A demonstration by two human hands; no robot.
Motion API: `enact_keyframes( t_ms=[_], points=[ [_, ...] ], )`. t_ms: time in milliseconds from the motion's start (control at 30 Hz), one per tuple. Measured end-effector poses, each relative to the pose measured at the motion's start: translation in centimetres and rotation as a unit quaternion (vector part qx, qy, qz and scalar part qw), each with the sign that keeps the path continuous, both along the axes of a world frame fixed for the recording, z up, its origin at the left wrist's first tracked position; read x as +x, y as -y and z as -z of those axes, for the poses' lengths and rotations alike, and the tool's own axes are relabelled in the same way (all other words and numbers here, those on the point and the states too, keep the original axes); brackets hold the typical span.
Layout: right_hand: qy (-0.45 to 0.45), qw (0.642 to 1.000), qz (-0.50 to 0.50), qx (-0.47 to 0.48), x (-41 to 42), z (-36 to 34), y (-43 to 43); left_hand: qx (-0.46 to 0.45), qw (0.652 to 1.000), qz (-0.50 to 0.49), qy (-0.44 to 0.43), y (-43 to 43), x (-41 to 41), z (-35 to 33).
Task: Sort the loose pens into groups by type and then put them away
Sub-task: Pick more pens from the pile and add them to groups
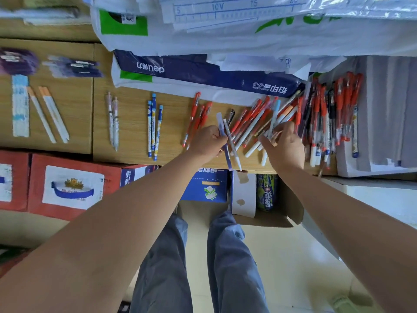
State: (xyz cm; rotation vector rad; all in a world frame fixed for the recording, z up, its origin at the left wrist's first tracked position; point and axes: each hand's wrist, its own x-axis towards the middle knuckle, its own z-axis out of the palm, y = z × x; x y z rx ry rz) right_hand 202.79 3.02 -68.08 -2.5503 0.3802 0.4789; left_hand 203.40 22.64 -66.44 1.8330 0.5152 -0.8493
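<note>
A jumbled pile of loose pens (320,114), mostly red with some white and black, covers the right part of the wooden shelf (133,86). My left hand (208,143) grips two pens: a blue-purple pen (223,132) and a white pen (232,145), both slanting toward the shelf's front edge. My right hand (284,145) rests on the pile's near side with fingers among white pens; whether it grips one is unclear. Sorted groups lie to the left: red pens (195,118), blue patterned pens (154,127), two clear pens (112,120), orange-capped white pens (48,114), dark blue pens (74,68).
Paper reams in white and blue wrapping (203,73) are stacked along the back of the shelf. A grey stack (388,114) sits at the right. Below the shelf stand red cartons (67,186), a blue box (205,186) and an open cardboard box (266,199) holding a can.
</note>
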Motion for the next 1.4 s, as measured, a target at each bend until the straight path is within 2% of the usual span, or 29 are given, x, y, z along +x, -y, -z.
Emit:
enact_keyframes(
  t_ms=[67, 167, 300, 400, 500, 667, 767, 1033, 1200, 1300, 1400],
  points=[
    [0.002, 0.999, -0.052, 0.015, -0.4, -0.1, -1.1, -0.008, 1.000, -0.015, -0.005, -0.6, -0.4, 0.4],
    [-0.048, 0.987, -0.156, 0.009, -1.2, 0.0, -3.4, 0.008, 1.000, -0.015, 0.009, -1.4, -1.2, 1.1],
    [-0.082, 0.973, -0.210, -0.036, -1.6, 0.7, -6.9, 0.081, 0.996, 0.000, 0.027, -2.8, -2.3, 1.8],
    [-0.084, 0.965, -0.240, -0.057, -1.7, 1.0, -8.9, 0.098, 0.994, -0.019, 0.034, -4.1, -2.9, 2.3],
    [-0.084, 0.971, -0.219, -0.033, -1.4, 1.4, -10.3, 0.088, 0.994, -0.042, 0.038, -4.9, -3.2, 2.6],
    [-0.070, 0.991, -0.099, 0.050, 0.1, 1.4, -10.5, 0.039, 0.994, -0.091, 0.040, -6.0, -3.4, 2.6],
    [-0.077, 0.990, -0.097, 0.072, 1.3, 1.2, -10.7, 0.007, 0.993, -0.112, 0.031, -6.9, -3.3, 2.4],
    [-0.125, 0.982, -0.144, 0.008, 2.2, 1.5, -12.9, 0.014, 0.991, -0.133, 0.011, -10.3, -3.7, 1.6],
    [-0.108, 0.988, -0.114, 0.009, 1.9, 1.1, -13.5, -0.005, 0.987, -0.162, 0.016, -11.8, -3.8, 0.8],
    [-0.088, 0.990, -0.066, 0.085, 1.9, 0.1, -14.5, -0.027, 0.979, -0.200, 0.005, -12.8, -4.0, 0.1],
    [-0.111, 0.973, -0.022, 0.201, 1.9, -1.3, -16.0, -0.031, 0.972, -0.235, 0.002, -14.1, -4.1, -0.6]
  ],
)
